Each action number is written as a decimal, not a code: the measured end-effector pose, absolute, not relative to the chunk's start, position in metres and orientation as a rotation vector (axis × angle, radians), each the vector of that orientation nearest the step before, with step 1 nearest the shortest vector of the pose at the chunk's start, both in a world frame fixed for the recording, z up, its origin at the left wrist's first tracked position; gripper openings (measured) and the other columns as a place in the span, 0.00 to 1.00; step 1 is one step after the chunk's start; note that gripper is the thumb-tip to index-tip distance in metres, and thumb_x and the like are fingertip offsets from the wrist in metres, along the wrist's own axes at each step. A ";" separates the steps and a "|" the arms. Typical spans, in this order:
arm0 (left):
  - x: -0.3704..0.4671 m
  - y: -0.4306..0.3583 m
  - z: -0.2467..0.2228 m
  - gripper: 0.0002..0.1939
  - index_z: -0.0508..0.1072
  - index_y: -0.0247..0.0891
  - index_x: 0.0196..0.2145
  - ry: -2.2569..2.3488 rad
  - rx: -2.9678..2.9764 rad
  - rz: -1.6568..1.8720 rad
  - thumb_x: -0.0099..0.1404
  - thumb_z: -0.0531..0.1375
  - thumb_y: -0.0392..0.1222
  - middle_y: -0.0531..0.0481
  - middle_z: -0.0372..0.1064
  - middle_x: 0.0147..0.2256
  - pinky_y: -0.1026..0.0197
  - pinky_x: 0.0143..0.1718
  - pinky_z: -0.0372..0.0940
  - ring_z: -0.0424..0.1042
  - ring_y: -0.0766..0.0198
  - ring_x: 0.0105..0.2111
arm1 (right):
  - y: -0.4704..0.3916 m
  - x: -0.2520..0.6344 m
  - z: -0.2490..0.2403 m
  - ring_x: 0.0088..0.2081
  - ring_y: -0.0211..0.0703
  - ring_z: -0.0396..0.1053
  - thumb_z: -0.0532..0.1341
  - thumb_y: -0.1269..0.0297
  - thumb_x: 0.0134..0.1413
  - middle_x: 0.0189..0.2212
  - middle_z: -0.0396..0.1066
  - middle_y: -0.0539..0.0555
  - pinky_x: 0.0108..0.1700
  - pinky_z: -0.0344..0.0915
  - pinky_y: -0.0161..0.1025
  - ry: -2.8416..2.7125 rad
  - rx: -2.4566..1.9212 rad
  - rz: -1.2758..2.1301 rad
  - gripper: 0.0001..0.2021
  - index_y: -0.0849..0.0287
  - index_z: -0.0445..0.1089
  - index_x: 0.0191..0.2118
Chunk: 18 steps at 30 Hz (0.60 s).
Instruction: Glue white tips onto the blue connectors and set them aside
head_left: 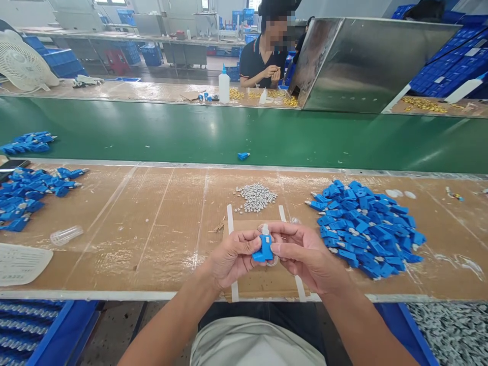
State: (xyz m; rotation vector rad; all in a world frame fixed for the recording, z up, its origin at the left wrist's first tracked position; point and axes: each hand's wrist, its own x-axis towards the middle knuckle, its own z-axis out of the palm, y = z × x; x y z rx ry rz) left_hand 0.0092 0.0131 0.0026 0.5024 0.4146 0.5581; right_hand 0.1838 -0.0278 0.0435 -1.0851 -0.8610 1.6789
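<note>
A small blue plastic part with a whitish tip pointing away from me is held between both hands over the table's front middle. My left hand pinches its left side with thumb and fingers. On the right side, my right hand grips it, the thumb against its edge. Just beyond the hands lies a pile of small grey pieces. A large heap of blue parts is to the right of my right hand. White tape strips run along the table on both sides of the hands.
More blue parts lie at the left, near a clear plastic cup and a paper sheet. A green belt crosses behind, carrying one blue part. Beyond it sit a white bottle and a person.
</note>
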 end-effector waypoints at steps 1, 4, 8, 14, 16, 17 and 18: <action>0.009 0.013 0.001 0.13 0.78 0.29 0.36 0.423 0.506 0.556 0.58 0.70 0.42 0.46 0.73 0.30 0.68 0.31 0.67 0.74 0.67 0.29 | -0.028 0.183 0.043 0.19 0.29 0.61 0.73 0.64 0.44 0.21 0.62 0.46 0.17 0.55 0.25 -0.872 -1.099 1.662 0.16 0.61 0.79 0.42; 0.009 0.013 -0.004 0.13 0.78 0.29 0.35 0.423 0.518 0.559 0.59 0.70 0.43 0.45 0.73 0.31 0.67 0.31 0.67 0.73 0.67 0.29 | -0.027 0.181 0.038 0.19 0.29 0.60 0.72 0.65 0.44 0.20 0.63 0.45 0.16 0.55 0.25 -0.895 -1.131 1.599 0.15 0.62 0.79 0.41; 0.008 0.013 -0.006 0.13 0.78 0.30 0.35 0.426 0.514 0.567 0.58 0.70 0.43 0.45 0.74 0.31 0.67 0.32 0.66 0.73 0.67 0.29 | -0.028 0.179 0.030 0.18 0.30 0.58 0.72 0.64 0.45 0.20 0.62 0.45 0.15 0.55 0.25 -0.867 -1.144 1.585 0.15 0.61 0.79 0.41; 0.008 0.011 -0.006 0.15 0.79 0.30 0.35 0.444 0.490 0.543 0.56 0.72 0.44 0.45 0.74 0.30 0.68 0.30 0.66 0.73 0.67 0.29 | -0.034 0.182 0.029 0.19 0.31 0.59 0.71 0.59 0.47 0.22 0.66 0.48 0.16 0.56 0.26 -0.800 -1.117 1.654 0.16 0.61 0.78 0.42; 0.008 0.010 -0.007 0.15 0.79 0.30 0.34 0.443 0.488 0.541 0.56 0.72 0.45 0.45 0.73 0.29 0.68 0.30 0.66 0.72 0.67 0.28 | -0.036 0.182 0.030 0.20 0.30 0.58 0.72 0.60 0.45 0.24 0.65 0.47 0.17 0.57 0.26 -0.815 -1.103 1.645 0.18 0.60 0.78 0.43; 0.008 0.010 -0.007 0.15 0.79 0.30 0.35 0.444 0.489 0.541 0.56 0.72 0.45 0.46 0.73 0.29 0.68 0.30 0.66 0.72 0.67 0.28 | -0.037 0.182 0.030 0.20 0.30 0.58 0.73 0.60 0.45 0.24 0.65 0.47 0.17 0.57 0.27 -0.825 -1.104 1.642 0.18 0.60 0.78 0.43; 0.008 0.010 -0.008 0.14 0.79 0.30 0.35 0.443 0.492 0.541 0.56 0.72 0.44 0.46 0.72 0.29 0.68 0.31 0.66 0.72 0.68 0.28 | -0.037 0.181 0.031 0.20 0.30 0.58 0.73 0.61 0.45 0.24 0.64 0.47 0.17 0.57 0.27 -0.836 -1.108 1.638 0.18 0.60 0.78 0.44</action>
